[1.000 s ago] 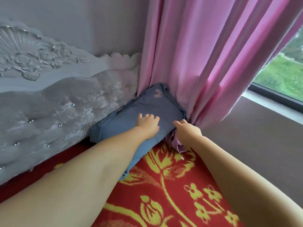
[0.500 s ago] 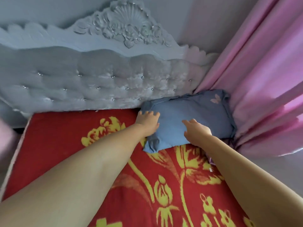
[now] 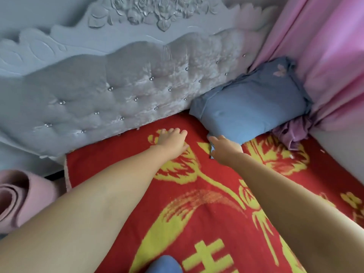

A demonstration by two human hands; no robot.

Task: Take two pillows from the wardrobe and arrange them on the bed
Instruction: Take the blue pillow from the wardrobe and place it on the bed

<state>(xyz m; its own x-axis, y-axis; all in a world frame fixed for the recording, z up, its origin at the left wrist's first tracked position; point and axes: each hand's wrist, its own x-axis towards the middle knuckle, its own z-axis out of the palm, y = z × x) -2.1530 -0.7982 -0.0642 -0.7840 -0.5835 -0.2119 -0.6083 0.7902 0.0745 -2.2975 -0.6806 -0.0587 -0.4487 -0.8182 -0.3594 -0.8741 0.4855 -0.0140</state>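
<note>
1. A blue pillow (image 3: 250,109) lies in the upper right of the frame, at the head corner of the bed, its far edge against the grey tufted headboard (image 3: 110,91) and its right end tucked under the pink curtain (image 3: 325,56).
2. A small pink butterfly print shows near the pillow's upper right corner.
3. The bed is covered by a red blanket (image 3: 206,203) with yellow flower and leaf figures, which fills the lower middle of the frame.
4. The left hand (image 3: 171,140) is at the centre of the frame, palm down on the blanket, its fingers spread flat and holding nothing; it lies just left of the pillow and apart from it.
5. The right hand (image 3: 224,147) is just right of centre, at the pillow's near left corner; its fingers reach forward and touch the blue cloth there, with a bit of blue showing beside the palm. Whether they pinch the cloth or only rest on it cannot be told.
6. A crumpled purple cloth (image 3: 291,134) lies on the bed below the pillow's right end, next to the curtain's hem.
7. A rolled pink mat (image 3: 17,198) sits at the left edge of the frame, beside the bed.
8. A rounded blue shape (image 3: 163,265) shows at the bottom edge, too cut off to identify.
</note>
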